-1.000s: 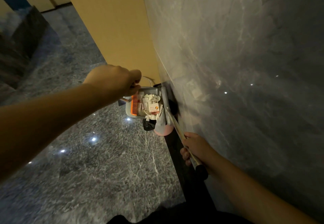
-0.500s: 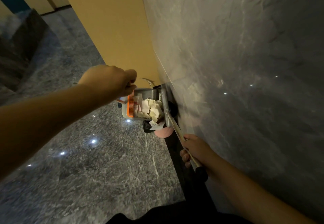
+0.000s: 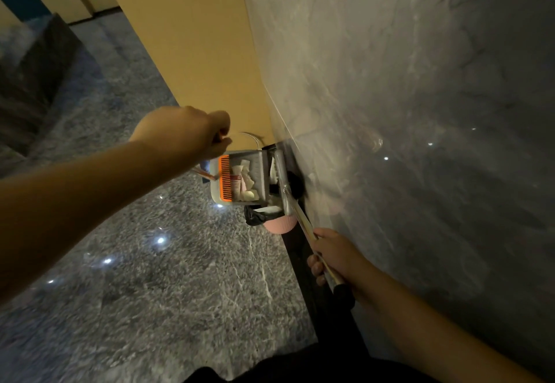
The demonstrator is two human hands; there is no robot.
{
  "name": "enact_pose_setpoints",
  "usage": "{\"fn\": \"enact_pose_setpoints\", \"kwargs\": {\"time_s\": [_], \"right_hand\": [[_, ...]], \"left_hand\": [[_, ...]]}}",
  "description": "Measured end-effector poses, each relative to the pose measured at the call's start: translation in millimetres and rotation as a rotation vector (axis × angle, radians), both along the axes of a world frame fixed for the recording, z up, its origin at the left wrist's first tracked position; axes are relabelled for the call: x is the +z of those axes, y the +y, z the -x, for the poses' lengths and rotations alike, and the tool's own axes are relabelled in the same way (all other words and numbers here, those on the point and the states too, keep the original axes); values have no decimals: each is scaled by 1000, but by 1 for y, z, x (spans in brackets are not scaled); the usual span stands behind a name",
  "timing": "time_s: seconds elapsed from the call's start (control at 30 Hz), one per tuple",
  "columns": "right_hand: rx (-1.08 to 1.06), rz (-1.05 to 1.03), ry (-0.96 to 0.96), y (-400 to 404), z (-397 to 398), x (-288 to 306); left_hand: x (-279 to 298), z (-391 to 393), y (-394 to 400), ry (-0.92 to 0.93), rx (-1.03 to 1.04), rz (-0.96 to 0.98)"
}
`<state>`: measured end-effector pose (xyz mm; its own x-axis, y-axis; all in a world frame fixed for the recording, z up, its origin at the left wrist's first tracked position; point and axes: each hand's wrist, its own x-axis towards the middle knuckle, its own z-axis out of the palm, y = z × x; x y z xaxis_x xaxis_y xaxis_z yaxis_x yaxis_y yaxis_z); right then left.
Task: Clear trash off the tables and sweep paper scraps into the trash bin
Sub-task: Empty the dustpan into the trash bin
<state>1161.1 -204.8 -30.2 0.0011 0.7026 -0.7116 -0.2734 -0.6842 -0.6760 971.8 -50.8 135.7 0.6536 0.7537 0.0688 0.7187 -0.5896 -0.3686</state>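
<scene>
Dustpan tipped further; left hand grips its handle, right hand one broomstick

Paper-filled dustpan over a possibly pink bin, both hands' grip closed.

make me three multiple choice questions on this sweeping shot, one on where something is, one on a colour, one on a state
1. Where is the pink bin?
A. in the middle of the floor
B. on the floor at the foot of the marble wall, just below the dustpan
C. hanging on the yellow wall

2. What colour is the comb along the dustpan's edge?
A. orange
B. blue
C. white

3. What is the right hand doing?
A. hanging open
B. pressing flat on the wall
C. gripping a long metal handle

Answers: 1 B, the bin shows at the wall's base under the dustpan. 2 A, the comb is bright orange. 3 C, the fingers curl round the handle.
</scene>
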Motion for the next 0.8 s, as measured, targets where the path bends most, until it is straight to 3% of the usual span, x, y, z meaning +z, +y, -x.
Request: {"fn": "enact_pose_setpoints", "kwargs": {"time_s": [0.13,0.27,0.37,0.5,0.6,0.7,0.8], "right_hand": [[11,-14,-23,-1,1,-5],[12,-32,-36,0,-1,-5],[12,-36,-40,0,0,-8],[20,-25,-35,-1,0,-10],[31,-44,-46,-2,0,-10],[33,-48,-50,-2,0,-11],[29,-47,-37,-3,1,-12]], "left_hand": [[-2,-2,-6,90,-23,22],[4,-6,-5,-6,-21,0],[-4,-15,-15,166,-111,64],[2,-17,-9,62,-34,32],[-2,-24,-13,163,-52,51],[4,-25,-7,51,22,-5],[-2,-31,-13,179,-40,41]]}}
